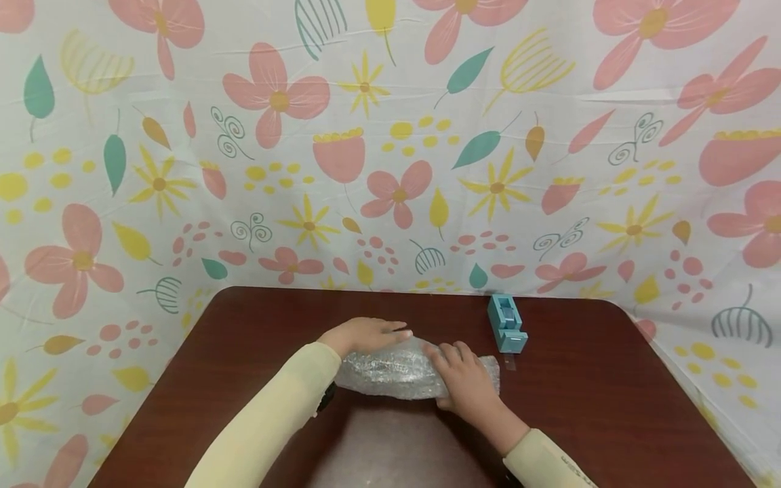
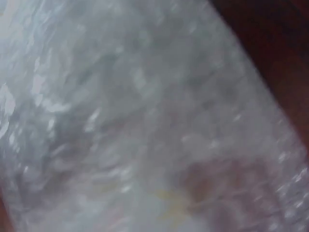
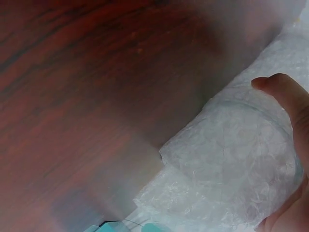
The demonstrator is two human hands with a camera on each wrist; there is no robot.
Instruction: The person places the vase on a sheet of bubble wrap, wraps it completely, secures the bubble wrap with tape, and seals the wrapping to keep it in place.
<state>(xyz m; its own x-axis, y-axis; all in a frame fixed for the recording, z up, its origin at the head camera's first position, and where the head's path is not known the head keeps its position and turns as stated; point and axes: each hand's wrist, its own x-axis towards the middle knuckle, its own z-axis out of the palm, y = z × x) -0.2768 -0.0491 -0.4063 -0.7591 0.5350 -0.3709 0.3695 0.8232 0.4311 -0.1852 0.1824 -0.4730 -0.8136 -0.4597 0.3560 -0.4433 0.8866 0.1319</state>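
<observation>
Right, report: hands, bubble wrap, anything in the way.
Left hand on bubble wrap, fingers straight. Right hand gripping its right part. Bubble wrap lying on table. Tape dispenser apart, beyond right end; nothing seen blocking.

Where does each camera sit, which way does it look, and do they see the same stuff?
Head: on the person's head, facing forward and down at the table, bubble-wrapped bundle, tape dispenser and flowery cloth; both forearms, left fingers and right fingers show.
Left wrist: on that wrist, facing the bundle close up; too blurry to tell whether fingers show.
Right wrist: on that wrist, facing bundle and table; right fingers show at the right edge.
Shared: head and right wrist both see bundle, table and right fingers.
</observation>
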